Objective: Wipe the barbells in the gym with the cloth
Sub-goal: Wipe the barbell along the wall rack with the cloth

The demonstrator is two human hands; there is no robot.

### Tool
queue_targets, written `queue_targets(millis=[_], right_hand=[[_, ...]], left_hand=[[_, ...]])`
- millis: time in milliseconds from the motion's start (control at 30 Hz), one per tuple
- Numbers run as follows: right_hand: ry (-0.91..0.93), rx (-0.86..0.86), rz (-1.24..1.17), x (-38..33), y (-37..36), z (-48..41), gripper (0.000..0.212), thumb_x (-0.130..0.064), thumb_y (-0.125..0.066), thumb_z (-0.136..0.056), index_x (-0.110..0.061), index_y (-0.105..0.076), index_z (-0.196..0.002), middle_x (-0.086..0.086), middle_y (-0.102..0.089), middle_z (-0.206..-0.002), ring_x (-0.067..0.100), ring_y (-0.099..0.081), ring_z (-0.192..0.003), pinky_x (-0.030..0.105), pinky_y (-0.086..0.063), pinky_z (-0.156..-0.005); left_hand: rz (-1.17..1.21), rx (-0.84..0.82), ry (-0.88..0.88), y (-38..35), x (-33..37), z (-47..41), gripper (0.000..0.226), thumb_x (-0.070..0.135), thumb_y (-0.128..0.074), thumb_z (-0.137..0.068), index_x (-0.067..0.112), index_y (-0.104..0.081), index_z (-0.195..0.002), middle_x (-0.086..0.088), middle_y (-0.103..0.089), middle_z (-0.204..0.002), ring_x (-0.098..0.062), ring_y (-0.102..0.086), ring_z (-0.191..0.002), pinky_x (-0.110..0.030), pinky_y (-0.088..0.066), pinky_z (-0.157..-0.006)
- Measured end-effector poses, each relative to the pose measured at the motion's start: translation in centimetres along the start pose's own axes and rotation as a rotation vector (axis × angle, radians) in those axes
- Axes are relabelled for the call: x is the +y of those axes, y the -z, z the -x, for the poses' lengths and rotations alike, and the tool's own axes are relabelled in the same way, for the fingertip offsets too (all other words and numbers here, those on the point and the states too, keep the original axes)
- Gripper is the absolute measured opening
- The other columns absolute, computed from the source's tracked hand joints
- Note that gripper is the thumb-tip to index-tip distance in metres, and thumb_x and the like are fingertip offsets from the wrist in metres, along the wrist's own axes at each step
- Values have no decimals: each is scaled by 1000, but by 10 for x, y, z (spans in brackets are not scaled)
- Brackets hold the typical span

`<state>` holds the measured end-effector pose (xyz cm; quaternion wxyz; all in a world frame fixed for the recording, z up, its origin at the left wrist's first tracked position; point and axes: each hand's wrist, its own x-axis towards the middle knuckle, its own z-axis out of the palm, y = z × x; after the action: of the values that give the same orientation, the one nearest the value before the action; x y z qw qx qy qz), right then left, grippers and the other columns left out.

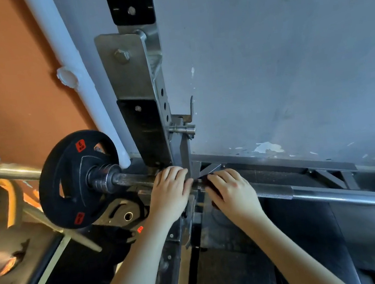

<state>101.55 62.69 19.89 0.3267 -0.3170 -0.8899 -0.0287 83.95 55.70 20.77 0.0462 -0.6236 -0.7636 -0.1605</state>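
Barbell (307,191): heavy, rigid; steady it at bare shaft | left hand (169,193) wrapped over it | right hand (232,194) apparently clamps soft dark cloth (210,179) to shaft, hands close together.

A white pipe (72,68) is run down the corner where an orange wall (5,70) is met by a grey wall (278,58). A steel rack upright (137,81) is seen against it. A loose weight plate (124,213) is laid below.

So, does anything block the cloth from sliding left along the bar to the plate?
Yes. The rack upright meets the barbell just left of the cloth under the right hand; the left hand grips beyond it.
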Motion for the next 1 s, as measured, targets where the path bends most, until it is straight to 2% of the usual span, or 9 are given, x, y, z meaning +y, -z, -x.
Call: queue_targets(millis=[100, 167, 267, 400, 467, 700, 767, 900, 1000], right_hand=[[168, -140, 57, 22, 15, 18, 58, -53, -60, -82, -18, -56, -128, 3, -62, -126, 27, -58, -115, 40, -54, -89], [196, -198, 96, 25, 11, 12, 69, -48, -78, -71, -16, -56, -129, 6, -63, -123, 29, -61, -108, 41, -58, -78], [176, -145, 106, 11, -4, -10, 42, -33, -81, -72, -13, -69, -107, 6, -71, -90, 28, -68, -79, 36, -58, -50], [-3, -78, 47, -16, -15, -25, 15, -21, -80, -77, -10, -72, -81, 6, -67, -67, 29, -64, -60, 33, -50, -43], [-78, -74, 28, -26, -16, -26, 12, -19, -79, -79, -9, -73, -81, 7, -69, -68, 32, -64, -62, 37, -52, -48], [46, 18, 67, 13, 16, 12, 27, -11, -80, -75, -6, -74, -100, 10, -72, -97, 31, -69, -85, 41, -58, -71], [23, 29, 72, 7, 5, 5, 13, -12, -70, -82, -5, -73, -92, 11, -72, -90, 32, -68, -81, 41, -58, -70], [119, -35, 10, -33, -29, -27, 23, -22, -54, -89, -7, -71, -89, 9, -71, -84, 29, -67, -78, 39, -58, -70], [150, -6, 19, -21, -23, -19, 17, -18, -61, -87, -6, -72, -92, 10, -71, -87, 29, -67, -80, 39, -59, -65]], left_hand=[[-90, 62, 32, 2, -13, 21, 51, 37, -30, -98, 11, -62, -128, -3, -60, -130, -22, -51, -126, -41, -41, -107], [-129, 70, 62, 2, -22, 33, 53, 38, -30, -99, 9, -55, -136, -7, -55, -138, -24, -47, -132, -41, -34, -110], [-132, 47, 95, -2, -28, 41, 59, 42, -26, -99, 9, -43, -145, -9, -45, -149, -25, -37, -140, -41, -21, -116], [-140, 11, 157, -9, -22, 40, 66, 48, -24, -99, 7, -31, -150, -11, -30, -156, -25, -22, -147, -42, -19, -119], [-166, -9, 167, -10, -20, 41, 69, 49, -24, -98, 5, -26, -151, -13, -25, -158, -26, -19, -148, -44, -22, -118], [-166, -80, 191, -4, -17, 41, 73, 53, -15, -97, 5, -17, -152, -13, -18, -160, -25, -12, -149, -41, -12, -119], [-158, -82, 186, -2, -17, 39, 74, 54, -14, -96, 5, -20, -152, -13, -20, -159, -25, -14, -149, -40, -11, -119], [-136, -82, 157, 3, -18, 38, 74, 53, -16, -96, 3, -28, -150, -14, -26, -157, -26, -20, -148, -38, -13, -118], [-115, -99, 135, 7, -21, 36, 79, 55, -4, -92, 8, -20, -153, -9, -16, -161, -20, -8, -150, -32, -2, -119]])
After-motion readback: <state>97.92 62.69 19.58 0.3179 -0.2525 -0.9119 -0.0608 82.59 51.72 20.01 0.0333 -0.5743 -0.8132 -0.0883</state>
